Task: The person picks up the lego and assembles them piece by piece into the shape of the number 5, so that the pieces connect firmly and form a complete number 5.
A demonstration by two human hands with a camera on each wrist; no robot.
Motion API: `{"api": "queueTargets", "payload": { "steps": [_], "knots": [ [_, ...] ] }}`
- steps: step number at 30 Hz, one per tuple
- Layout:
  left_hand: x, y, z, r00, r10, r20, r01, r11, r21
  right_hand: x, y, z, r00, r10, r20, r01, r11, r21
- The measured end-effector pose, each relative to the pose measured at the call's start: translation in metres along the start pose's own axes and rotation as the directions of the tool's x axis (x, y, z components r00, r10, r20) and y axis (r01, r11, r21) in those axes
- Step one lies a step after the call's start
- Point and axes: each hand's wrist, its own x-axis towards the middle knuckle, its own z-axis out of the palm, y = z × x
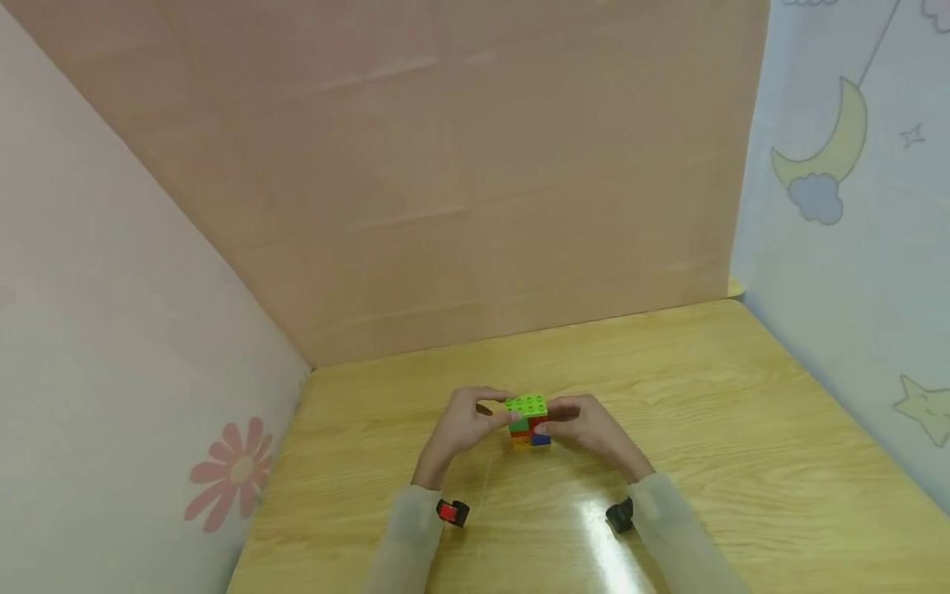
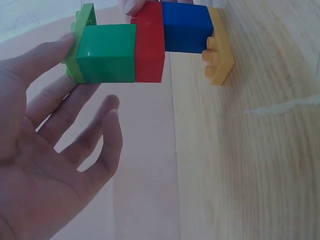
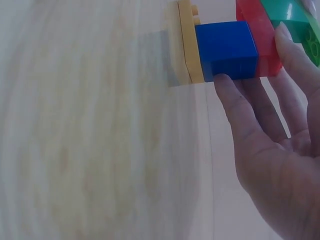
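Observation:
A stack of toy building bricks stands upright on the table between both hands. Its top is a lime-green studded plate [image 1: 530, 404]. Below this come a green brick [image 2: 107, 54], a red brick [image 2: 151, 45] and a blue brick [image 3: 227, 47], with a yellow-orange studded plate [image 2: 223, 47] at the bottom. My left hand [image 1: 463, 425] pinches the lime plate between thumb and fingers, its lower fingers loosely curled beside the stack. From the other side, my right hand [image 1: 591, 426] grips the red brick, thumb on its face and one fingertip at the blue brick.
The wood-grain table [image 1: 742, 412] extends around the stack, with a glare patch near its front. A tan panel [image 1: 482, 165] rises behind it. Pale decorated walls flank the left [image 1: 111, 330] and right [image 1: 853, 289]. Black bands with small devices sit at both wrists.

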Motion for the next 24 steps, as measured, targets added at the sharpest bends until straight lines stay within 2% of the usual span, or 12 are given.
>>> {"api": "queueTargets", "payload": {
  "steps": [4,12,17,24],
  "knots": [
    [0.001,0.007,-0.003,1.000,0.011,0.012,-0.012,0.998,0.064,-0.001,-0.001,-0.001,1.000,-0.010,0.011,0.010,1.000,0.007],
    [0.002,0.010,-0.006,0.998,-0.052,0.027,0.048,0.991,0.126,-0.003,0.000,0.002,1.000,0.014,0.009,-0.015,0.999,0.042],
    [0.004,0.013,-0.008,0.998,-0.059,0.038,0.053,0.988,0.146,-0.003,0.000,0.003,1.000,0.025,0.003,-0.025,0.998,0.061],
    [0.012,0.020,-0.014,0.992,-0.107,0.069,0.089,0.970,0.227,0.000,0.002,0.004,1.000,0.014,0.007,-0.015,0.997,0.074]
  ]
}}
